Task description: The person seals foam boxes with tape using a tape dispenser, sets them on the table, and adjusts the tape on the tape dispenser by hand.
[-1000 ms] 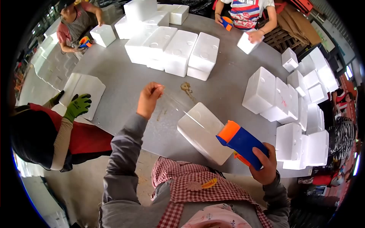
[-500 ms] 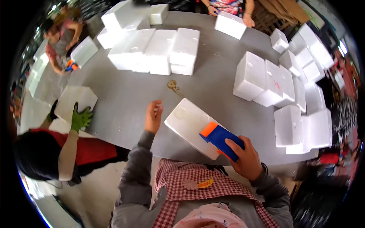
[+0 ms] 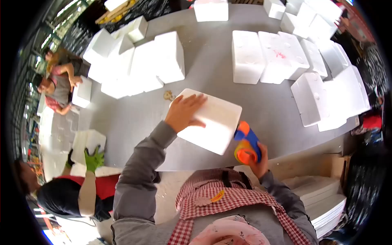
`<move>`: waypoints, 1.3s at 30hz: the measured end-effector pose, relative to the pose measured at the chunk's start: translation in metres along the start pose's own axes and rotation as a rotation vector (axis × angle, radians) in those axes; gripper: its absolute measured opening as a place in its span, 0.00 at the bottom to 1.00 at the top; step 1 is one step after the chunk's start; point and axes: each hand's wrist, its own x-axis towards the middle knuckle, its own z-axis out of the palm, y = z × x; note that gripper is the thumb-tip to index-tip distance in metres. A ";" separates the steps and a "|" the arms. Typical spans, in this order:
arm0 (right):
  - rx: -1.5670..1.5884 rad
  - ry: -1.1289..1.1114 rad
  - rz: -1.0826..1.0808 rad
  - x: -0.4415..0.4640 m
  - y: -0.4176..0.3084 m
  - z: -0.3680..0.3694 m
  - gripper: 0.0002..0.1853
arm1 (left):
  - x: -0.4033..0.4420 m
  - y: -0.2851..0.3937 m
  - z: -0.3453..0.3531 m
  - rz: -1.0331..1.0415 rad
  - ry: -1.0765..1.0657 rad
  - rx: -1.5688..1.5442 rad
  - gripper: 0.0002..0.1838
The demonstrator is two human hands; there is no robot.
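Note:
A white foam box (image 3: pixel 218 122) sits at an angle on the grey table in front of me, a broad plain face showing. My left hand (image 3: pixel 185 113) lies on its upper left part, fingers stretched over the face and thumb apart. My right hand (image 3: pixel 259 161) is closed round a blue and orange tape gun (image 3: pixel 252 141), just right of the box. A yellowish-orange ring, seemingly the tape roll, shows on the gun's near side. By the box's far left corner lies a small tan scrap (image 3: pixel 168 95).
White foam boxes stand in a row at left (image 3: pixel 143 67) and in a group at right (image 3: pixel 271 57). A co-worker's green-gloved hand (image 3: pixel 94 158) rests by another box at the table's left edge. Other people stand farther left. White sheets (image 3: pixel 322 204) are stacked below at right.
My left hand has come down onto the box, which is turned so another face shows. The tape gun has moved off the box to its right. My view has shifted.

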 end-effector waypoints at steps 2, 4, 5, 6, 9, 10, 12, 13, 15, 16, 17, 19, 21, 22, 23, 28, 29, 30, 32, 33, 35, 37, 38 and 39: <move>0.593 0.060 0.346 0.020 0.017 0.024 0.33 | 0.028 -0.016 0.023 0.114 0.190 0.065 0.30; 0.719 0.116 0.436 0.053 0.010 0.021 0.32 | 0.051 -0.029 0.036 0.183 0.181 0.126 0.26; 0.843 0.109 0.545 0.055 0.006 0.021 0.32 | 0.059 -0.034 0.042 0.192 0.164 0.166 0.23; 0.844 0.158 0.549 0.049 0.004 0.027 0.32 | 0.070 -0.036 0.047 0.155 0.170 0.118 0.20; 0.684 0.350 0.517 0.009 -0.021 0.061 0.36 | 0.081 -0.041 0.058 0.049 0.063 0.037 0.19; 0.602 0.408 0.461 -0.017 -0.038 0.081 0.36 | 0.078 -0.042 0.063 0.027 0.103 0.122 0.19; 0.758 0.392 0.456 -0.039 -0.088 0.107 0.36 | 0.064 -0.039 0.063 -0.069 0.123 0.149 0.19; 0.813 0.382 0.465 -0.048 -0.102 0.118 0.36 | 0.045 -0.038 0.068 -0.189 0.099 0.179 0.20; 0.572 0.404 0.585 -0.051 -0.085 0.153 0.35 | 0.000 -0.026 0.066 -0.373 0.086 0.186 0.25; 0.579 0.411 0.601 -0.027 -0.093 0.146 0.33 | -0.026 -0.023 0.068 -0.472 0.122 0.169 0.26; 0.528 0.351 0.635 -0.007 -0.076 0.144 0.33 | -0.051 -0.015 0.054 -0.520 -0.036 0.088 0.29; 0.497 0.248 0.639 0.026 -0.022 0.141 0.35 | -0.081 -0.021 0.061 -0.399 0.069 0.123 0.31; 0.514 0.224 0.611 0.029 -0.008 0.144 0.36 | -0.093 -0.021 0.064 -0.041 0.326 0.296 0.32; 0.410 0.222 0.547 0.025 -0.010 0.142 0.37 | -0.097 -0.018 0.066 -0.036 0.334 0.288 0.32; 0.305 0.225 0.474 0.029 -0.014 0.138 0.38 | -0.096 -0.016 0.064 -0.125 0.219 0.225 0.33; 0.594 0.338 0.395 -0.133 -0.086 0.204 0.29 | -0.094 -0.012 0.065 -0.215 0.150 0.168 0.32; 0.556 0.313 0.411 -0.132 -0.111 0.204 0.28 | -0.097 0.005 0.054 -0.328 0.069 0.111 0.32; 0.517 0.287 0.426 -0.130 -0.137 0.203 0.28 | -0.101 0.020 0.046 -0.437 -0.018 0.054 0.32; 0.626 0.438 0.782 -0.110 -0.134 0.207 0.36 | -0.120 0.038 0.061 -0.412 0.120 -0.010 0.33; 0.684 0.490 0.682 -0.096 -0.117 0.200 0.35 | -0.122 0.037 0.077 -0.381 0.195 -0.087 0.32; 0.725 0.494 0.542 -0.069 -0.070 0.177 0.35 | -0.106 0.011 0.104 -0.209 0.180 0.040 0.29; 0.700 0.369 0.623 -0.044 -0.065 0.142 0.34 | -0.092 0.013 0.064 -0.158 0.117 0.141 0.29; 0.693 0.288 0.755 -0.034 -0.080 0.124 0.34 | -0.084 0.013 0.045 -0.131 0.088 0.190 0.28; 0.731 0.270 0.824 -0.037 -0.081 0.119 0.36 | -0.077 -0.005 0.067 0.117 0.369 0.252 0.28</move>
